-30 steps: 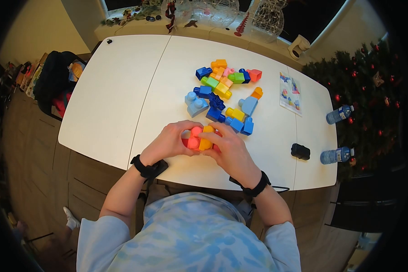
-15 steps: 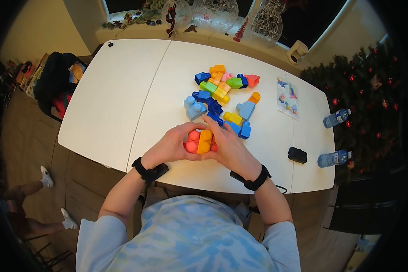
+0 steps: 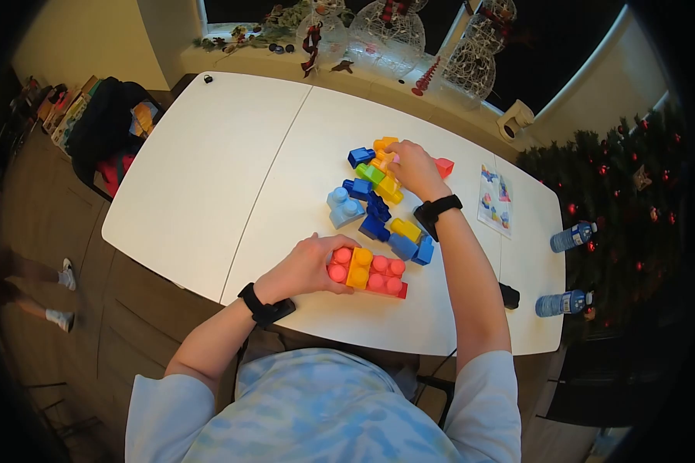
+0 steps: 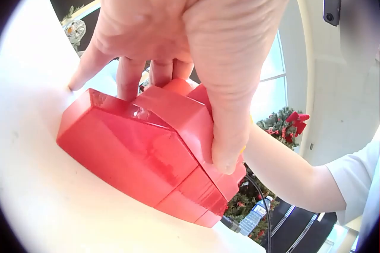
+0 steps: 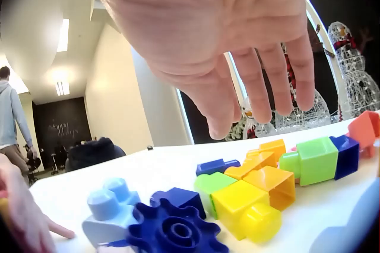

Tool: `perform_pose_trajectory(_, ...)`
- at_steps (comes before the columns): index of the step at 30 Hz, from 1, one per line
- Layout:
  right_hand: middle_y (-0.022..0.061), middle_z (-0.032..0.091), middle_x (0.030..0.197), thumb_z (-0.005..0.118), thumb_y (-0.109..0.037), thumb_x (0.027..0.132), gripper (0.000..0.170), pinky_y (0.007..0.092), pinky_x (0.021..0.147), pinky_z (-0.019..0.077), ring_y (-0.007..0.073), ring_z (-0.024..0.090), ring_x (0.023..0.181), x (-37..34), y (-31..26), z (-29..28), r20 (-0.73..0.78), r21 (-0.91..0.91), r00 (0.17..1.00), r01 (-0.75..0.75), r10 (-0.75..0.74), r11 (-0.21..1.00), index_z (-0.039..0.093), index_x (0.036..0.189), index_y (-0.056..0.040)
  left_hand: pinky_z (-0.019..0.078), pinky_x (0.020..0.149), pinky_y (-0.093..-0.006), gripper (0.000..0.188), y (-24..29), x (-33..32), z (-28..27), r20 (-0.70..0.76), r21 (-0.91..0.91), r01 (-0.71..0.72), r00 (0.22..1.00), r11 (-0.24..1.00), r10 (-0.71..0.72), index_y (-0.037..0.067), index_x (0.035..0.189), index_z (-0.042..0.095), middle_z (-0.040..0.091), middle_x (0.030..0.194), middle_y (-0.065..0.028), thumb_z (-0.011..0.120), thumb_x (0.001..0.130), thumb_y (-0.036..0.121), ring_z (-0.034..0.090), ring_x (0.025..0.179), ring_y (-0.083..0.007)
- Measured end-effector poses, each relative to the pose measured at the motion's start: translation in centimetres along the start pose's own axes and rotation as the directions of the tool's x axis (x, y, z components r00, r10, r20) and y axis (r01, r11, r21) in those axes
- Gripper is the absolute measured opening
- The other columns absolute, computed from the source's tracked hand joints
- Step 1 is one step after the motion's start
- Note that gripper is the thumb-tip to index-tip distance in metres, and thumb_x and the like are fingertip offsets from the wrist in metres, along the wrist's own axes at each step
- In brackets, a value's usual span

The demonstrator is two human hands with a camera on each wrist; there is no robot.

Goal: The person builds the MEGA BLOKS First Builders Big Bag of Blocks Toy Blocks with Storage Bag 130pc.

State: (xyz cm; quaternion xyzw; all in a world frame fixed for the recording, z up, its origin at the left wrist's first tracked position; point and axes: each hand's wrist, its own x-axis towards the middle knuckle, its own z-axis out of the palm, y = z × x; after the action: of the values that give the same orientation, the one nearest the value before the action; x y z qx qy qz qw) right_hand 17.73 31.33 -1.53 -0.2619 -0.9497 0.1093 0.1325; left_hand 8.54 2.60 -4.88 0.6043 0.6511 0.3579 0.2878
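My left hand (image 3: pixel 309 266) grips the left end of a toy brick build near the table's front edge. Its long red base (image 4: pixel 136 152) rests on the white table (image 3: pixel 193 170). On top, an orange brick (image 3: pixel 359 268) stands between coral-pink bricks (image 3: pixel 387 274). My right hand (image 3: pixel 418 171) reaches over the loose bricks, its fingers hanging straight and holding nothing in the right wrist view. Below it are a green brick (image 5: pixel 317 161), a yellow brick (image 5: pixel 240 205) and orange bricks (image 5: pixel 279 185). A dark blue gear brick (image 5: pixel 178 232) and a light blue brick (image 3: pixel 344 207) lie nearer.
A picture sheet (image 3: pixel 496 197) lies right of the bricks. Two water bottles, the far one (image 3: pixel 573 237) and the near one (image 3: pixel 564 303), are at the right edge. A black case (image 3: pixel 509 296) is partly hidden by my right forearm. Someone's legs (image 3: pixel 46 289) show at the left.
My right hand has let go of the brick build and moved forward over the loose bricks. My left hand stays on the build, now uncovered on its right side.
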Motion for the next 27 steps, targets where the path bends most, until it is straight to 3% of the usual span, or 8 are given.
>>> perform_pose_trajectory(6, 0.0177, 0.070, 0.111, 0.069, -0.008, 0.087, 0.023, 0.0440, 0.095, 0.0551, 0.0357, 0.068, 0.108, 3.8, 0.9, 3.6, -0.014, -0.049, 0.999, -0.037, 0.037, 0.998, 0.076, 0.108, -0.0087, 0.0530, 0.095, -0.0403, 0.073, -0.1, -0.2, 0.0, -0.009, -0.038, -0.022, 1.000, 0.999, 0.022, 0.015, 0.126, 0.066, 0.073, 0.112, -0.0076, 0.097, 0.061, 0.023, 0.066, 0.098, -0.0310)
perform_pose_trajectory(11, 0.0175, 0.071, 0.115, 0.074, -0.005, 0.079, 0.031, 0.0415, 0.098, 0.0544, 0.0355, 0.067, 0.110, 4.3, 0.0, 2.3, 0.226, -0.128, 0.974, -0.006, 0.035, 0.992, 0.076, 0.110, -0.0070, 0.0450, 0.105, -0.0409, 0.071, -0.4, -0.2, 0.2, -0.026, -0.061, -0.073, 0.997, 0.995, 0.072, 0.014, 0.125, 0.065, 0.073, 0.109, -0.0078, 0.096, 0.061, 0.021, 0.069, 0.088, -0.0298)
perform_pose_trajectory(15, 0.0176, 0.070, 0.122, 0.076, -0.004, 0.076, 0.039, 0.0394, 0.104, 0.0517, 0.0343, 0.065, 0.118, 3.8, -0.4, 1.5, 0.382, -0.086, 0.914, -0.114, 0.138, 0.990, 0.075, 0.115, -0.0070, 0.0481, 0.102, -0.0399, 0.071, 0.0, -0.1, -0.2, -0.003, -0.053, -0.058, 0.998, 0.997, 0.058, 0.014, 0.125, 0.065, 0.073, 0.110, -0.0079, 0.096, 0.061, 0.021, 0.068, 0.093, -0.0304)
perform_pose_trajectory(17, 0.0193, 0.067, 0.129, 0.077, -0.007, 0.075, 0.054, 0.0379, 0.107, 0.0493, 0.0354, 0.061, 0.124, 3.9, 0.0, 2.0, 0.440, -0.108, 0.890, -0.079, 0.119, 0.991, 0.069, 0.129, -0.0088, 0.0523, 0.097, -0.0394, 0.072, 0.1, -0.1, -0.3, 0.003, -0.056, -0.049, 0.999, 0.997, 0.050, 0.014, 0.125, 0.065, 0.072, 0.111, -0.0081, 0.096, 0.061, 0.022, 0.067, 0.098, -0.0317)
perform_pose_trajectory(27, 0.0186, 0.063, 0.132, 0.075, 0.002, 0.074, 0.064, 0.0399, 0.111, 0.0465, 0.0358, 0.057, 0.129, 2.2, 0.2, 2.6, 0.397, -0.123, 0.909, -0.084, 0.127, 0.989, 0.066, 0.136, -0.0115, 0.0566, 0.092, -0.0416, 0.074, 0.0, 0.1, -0.1, 0.001, 0.003, -0.051, 0.999, 0.999, 0.051, 0.013, 0.126, 0.066, 0.073, 0.111, -0.0120, 0.098, 0.059, 0.026, 0.067, 0.100, -0.0336)
